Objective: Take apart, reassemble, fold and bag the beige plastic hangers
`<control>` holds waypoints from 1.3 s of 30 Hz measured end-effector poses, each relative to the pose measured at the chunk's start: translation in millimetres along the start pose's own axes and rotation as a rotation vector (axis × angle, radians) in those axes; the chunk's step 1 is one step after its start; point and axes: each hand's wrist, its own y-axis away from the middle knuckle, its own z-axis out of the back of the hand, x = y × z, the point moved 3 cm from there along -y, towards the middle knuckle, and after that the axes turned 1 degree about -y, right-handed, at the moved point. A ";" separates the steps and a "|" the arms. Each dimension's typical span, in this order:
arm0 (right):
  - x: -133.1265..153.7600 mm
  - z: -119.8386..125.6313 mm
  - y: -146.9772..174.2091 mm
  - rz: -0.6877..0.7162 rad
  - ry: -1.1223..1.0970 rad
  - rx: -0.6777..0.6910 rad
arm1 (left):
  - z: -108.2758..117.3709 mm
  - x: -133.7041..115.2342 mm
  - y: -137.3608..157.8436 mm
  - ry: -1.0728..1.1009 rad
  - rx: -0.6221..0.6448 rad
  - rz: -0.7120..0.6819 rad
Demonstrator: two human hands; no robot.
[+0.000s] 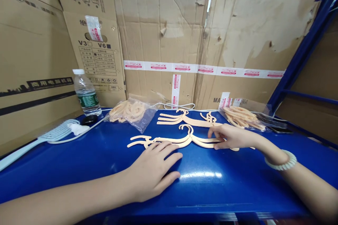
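A cream plastic clothes hanger (185,143) with two curved arms to each side and a hook on top lies on the blue table (206,190). My left hand (155,170) rests palm down, fingers spread, its fingertips over the hanger's left end. Around that same end sits a forked cream piece (144,141). My right hand (229,136) curls its thumb and forefinger about the hanger's right arms; the part under the palm is hidden. Just behind lies another cream hanger (195,120), next to a small branching cream piece (210,116).
Plastic bags of cream parts lie at back left (129,110) and back right (241,116). At left are a water bottle (87,95), a black round lid (89,119) and a light blue brush (52,132). Cardboard sheets (163,35) wall the back; a white cable (179,106) runs along them.
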 end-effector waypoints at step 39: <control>-83.3 10.2 -19.9 -0.090 0.243 -0.397 | -2.4 2.7 -2.5 0.152 -0.065 -0.112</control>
